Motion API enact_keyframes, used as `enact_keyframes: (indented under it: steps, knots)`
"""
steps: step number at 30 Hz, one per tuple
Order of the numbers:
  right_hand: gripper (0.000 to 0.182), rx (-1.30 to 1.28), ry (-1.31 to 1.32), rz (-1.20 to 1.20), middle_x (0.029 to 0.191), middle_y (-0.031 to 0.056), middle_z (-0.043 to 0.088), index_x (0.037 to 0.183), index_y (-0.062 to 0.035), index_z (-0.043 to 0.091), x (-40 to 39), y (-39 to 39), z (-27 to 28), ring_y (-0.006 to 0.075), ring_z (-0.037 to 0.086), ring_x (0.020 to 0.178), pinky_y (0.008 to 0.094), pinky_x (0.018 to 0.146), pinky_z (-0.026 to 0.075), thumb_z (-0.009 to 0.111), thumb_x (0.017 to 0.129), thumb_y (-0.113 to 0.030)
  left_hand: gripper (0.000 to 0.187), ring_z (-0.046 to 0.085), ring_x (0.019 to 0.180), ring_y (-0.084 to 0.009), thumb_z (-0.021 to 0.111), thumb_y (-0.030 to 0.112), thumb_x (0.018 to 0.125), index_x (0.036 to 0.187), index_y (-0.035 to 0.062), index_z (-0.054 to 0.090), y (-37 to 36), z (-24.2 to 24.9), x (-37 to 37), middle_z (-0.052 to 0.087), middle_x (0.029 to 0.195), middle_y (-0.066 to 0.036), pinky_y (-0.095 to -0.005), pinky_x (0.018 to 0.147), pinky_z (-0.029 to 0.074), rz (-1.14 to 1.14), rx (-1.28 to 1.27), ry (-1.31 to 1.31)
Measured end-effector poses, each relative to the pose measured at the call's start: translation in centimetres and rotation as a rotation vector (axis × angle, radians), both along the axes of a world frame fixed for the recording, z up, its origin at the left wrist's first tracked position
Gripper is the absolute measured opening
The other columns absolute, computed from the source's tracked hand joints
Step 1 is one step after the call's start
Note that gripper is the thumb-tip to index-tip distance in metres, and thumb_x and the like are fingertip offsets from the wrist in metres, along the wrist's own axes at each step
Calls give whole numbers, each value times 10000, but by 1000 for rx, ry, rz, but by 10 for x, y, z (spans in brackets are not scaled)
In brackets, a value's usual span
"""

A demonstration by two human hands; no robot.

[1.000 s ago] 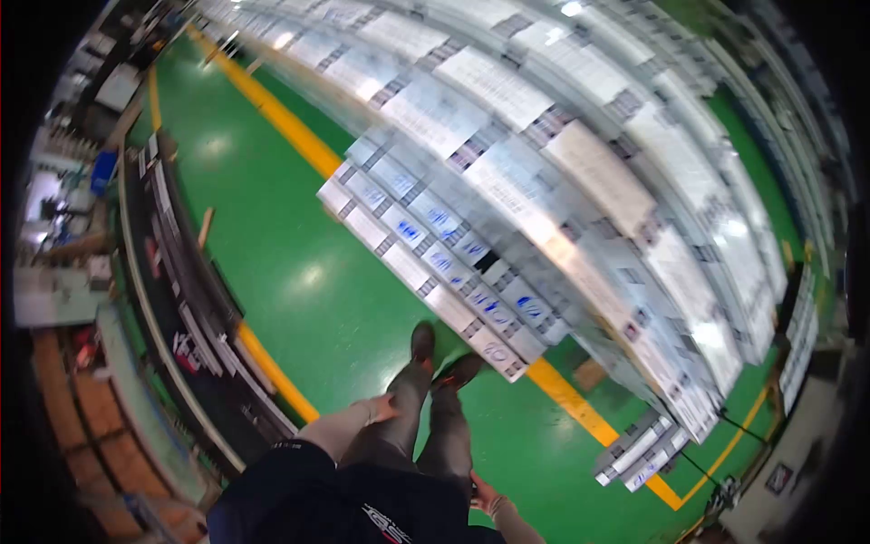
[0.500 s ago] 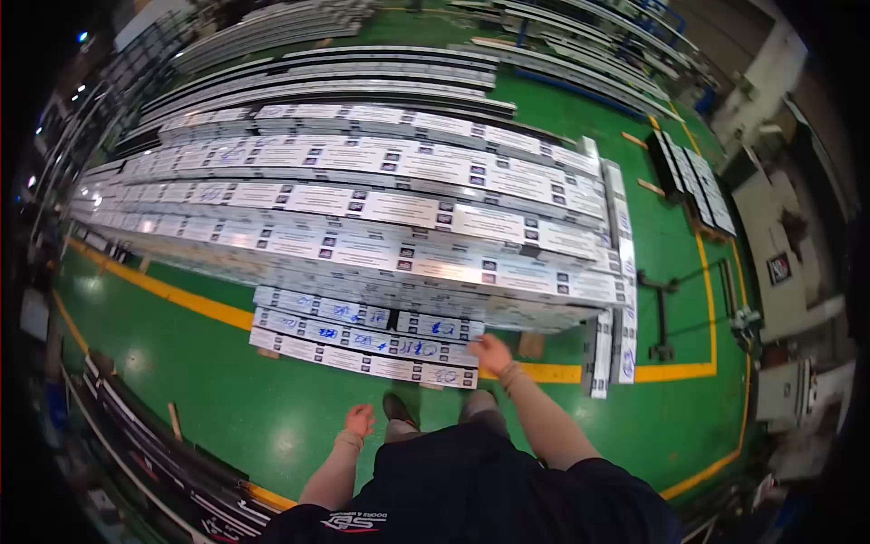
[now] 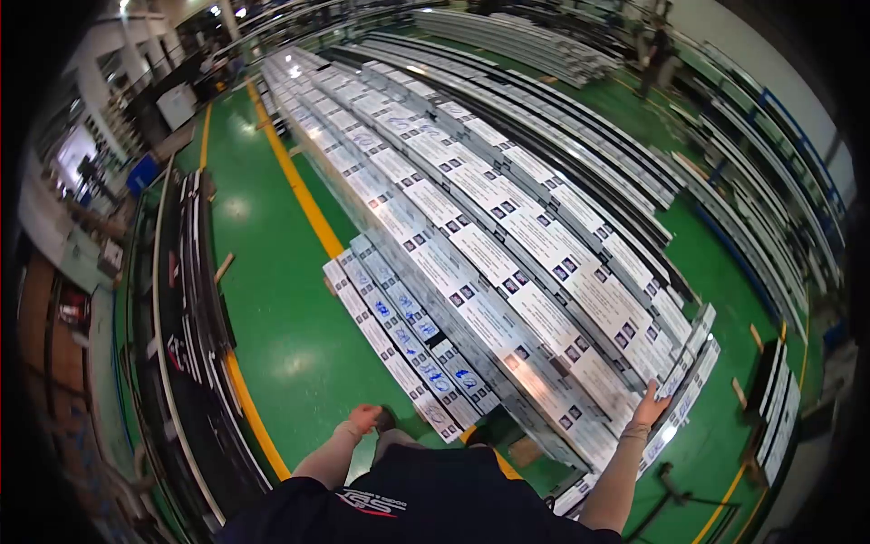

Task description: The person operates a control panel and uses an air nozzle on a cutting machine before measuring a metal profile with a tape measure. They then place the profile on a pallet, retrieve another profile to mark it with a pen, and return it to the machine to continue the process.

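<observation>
Dark lengths: long, thin black profiles [image 3: 195, 299] lie along the far left, across the green painted floor [image 3: 290, 317] from the large stack of long white-labelled bars [image 3: 489, 245], my landmark. A yellow painted line [image 3: 252, 412] runs beside them, probably so that a walkway remains.
Left hand: the bare left hand [image 3: 365, 417] hangs on the near-left side of the large stack, apart from it. Its fingers curl; whether the grip is clenched or loose, I cannot tell, and no object shows in it.
Marked bundle: a low bundle of pale bars with blue handwriting [image 3: 399, 349] sits along the large stack's near-left side, its labels upward, presumably so the marks can be read.
Right hand: the bare right hand [image 3: 648, 410] reaches to the large stack's right end, fingers at the end bars. The view does not settle whether its grip is grasping or merely resting there.
End bars: narrow pale bars with blue marks [image 3: 680, 410] lie crosswise at the large stack's right end, perhaps to stay within reach.
Far right: a dark-sided bundle with pale tops [image 3: 775, 412] lies beyond that end, well apart.
</observation>
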State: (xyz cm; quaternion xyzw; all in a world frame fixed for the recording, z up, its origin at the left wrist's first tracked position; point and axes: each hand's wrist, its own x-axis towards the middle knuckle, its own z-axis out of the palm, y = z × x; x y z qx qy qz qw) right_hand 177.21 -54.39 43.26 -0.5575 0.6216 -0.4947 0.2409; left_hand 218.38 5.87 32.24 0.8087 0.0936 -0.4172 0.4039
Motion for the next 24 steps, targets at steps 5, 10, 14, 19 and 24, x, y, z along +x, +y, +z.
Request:
enact_keyframes:
  steps: [5,10,14,19,24]
  knots:
    - [521,170,-157,236,919,101,609,1043,79,615,7,-58,-3,197,528,812,367,778,456,746,834,-380,605,652,831,-178,711,441,850,1270,26,578,-30,29,-84,685,1032,-96,-329,609,518,-70,-116,-11]
    - [430,502,-470,256,1011,157,669,1022,100,642,6,-79,3,228,619,826,378,764,501,725,839,-280,586,663,847,-181,715,441,841,1218,4,614,-10,24,-127,684,1004,-125,-309,619,515,110,3,41]
    - [386,589,-540,406,1068,152,677,1088,106,647,8,-78,9,253,657,874,393,796,523,672,866,-209,564,672,923,-223,725,422,830,1176,-14,638,1,-1,-142,692,1029,-164,-340,752,540,179,59,-41]
    - [401,715,-562,442,1108,136,673,1125,104,638,-1,-24,28,243,645,952,354,869,502,615,885,-218,534,658,1015,-277,704,406,848,1155,-27,645,-62,6,-162,686,1100,-193,-356,917,512,90,-95,-134]
    - [448,938,-648,532,1216,107,631,1246,4,589,-15,96,55,269,628,1052,388,913,511,619,867,-233,583,627,1092,-282,654,457,896,1207,-34,613,-161,59,-183,654,1172,-199,-347,952,487,-351,-453,-106]
